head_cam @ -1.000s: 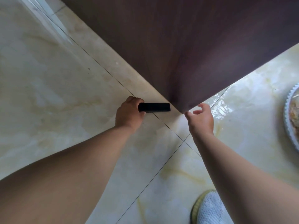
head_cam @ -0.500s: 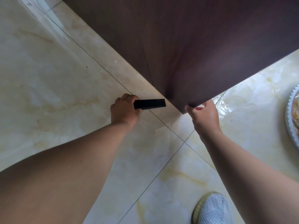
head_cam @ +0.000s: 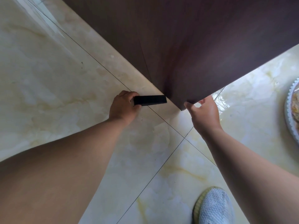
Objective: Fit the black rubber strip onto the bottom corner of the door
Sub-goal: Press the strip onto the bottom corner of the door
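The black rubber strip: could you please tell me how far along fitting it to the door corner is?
Done: the left hand grips the black rubber strip by one end, and the right hand holds the door at its bottom corner. In hand: the strip's free end sits right at the door's edge. Left: the strip is not yet on the corner.

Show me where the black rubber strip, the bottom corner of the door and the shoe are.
black rubber strip (head_cam: 151, 100): head view, middle of its top face.
bottom corner of the door (head_cam: 180, 106): head view, dark wood just above the lowest tip.
shoe (head_cam: 214, 207): head view, middle of its white knit upper.
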